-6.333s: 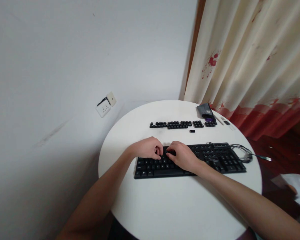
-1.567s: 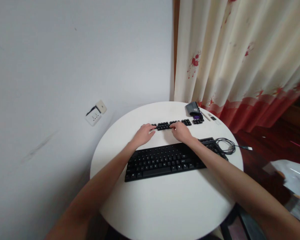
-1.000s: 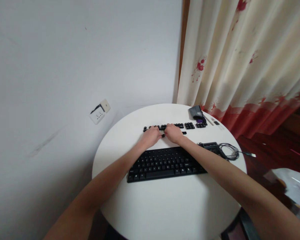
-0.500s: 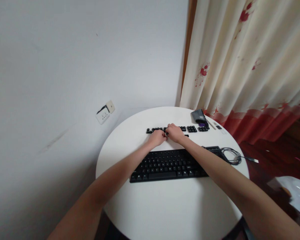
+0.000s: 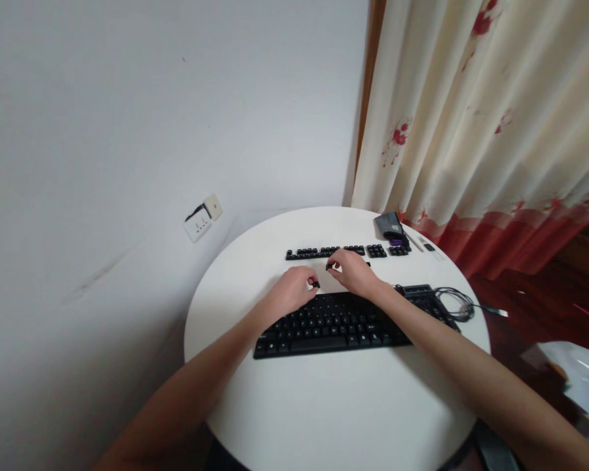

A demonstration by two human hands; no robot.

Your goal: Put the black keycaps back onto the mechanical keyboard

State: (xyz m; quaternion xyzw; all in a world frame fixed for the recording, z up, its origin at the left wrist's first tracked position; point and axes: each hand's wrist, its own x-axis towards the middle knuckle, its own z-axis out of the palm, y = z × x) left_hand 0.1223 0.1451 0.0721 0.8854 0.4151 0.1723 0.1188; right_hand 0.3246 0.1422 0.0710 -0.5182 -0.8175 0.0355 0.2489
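Observation:
My left hand (image 5: 294, 288) pinches a small black keycap (image 5: 316, 284) just above the back edge of a black keyboard (image 5: 319, 342). Between the thumb and fingers of my right hand (image 5: 349, 269) is another black keycap (image 5: 328, 267), held over the white tabletop. Behind both hands, loose black keycaps (image 5: 307, 254) lie in a row, with more small groups of keycaps (image 5: 376, 251) to the right. My right forearm crosses over the right part of the keyboard and hides some of its keys.
The round white table (image 5: 343, 405) stands against a wall with a socket (image 5: 197, 225). A coiled cable (image 5: 459, 306) lies at the keyboard's right end. A dark grey pouch (image 5: 389, 226) sits at the back right, near a curtain (image 5: 422, 131). A white plastic bag (image 5: 576, 373) is at the lower right.
Both hands have come away from the row of keycaps, each with a keycap. My left hand moved left and nearer the keyboard; my right moved slightly right and nearer.

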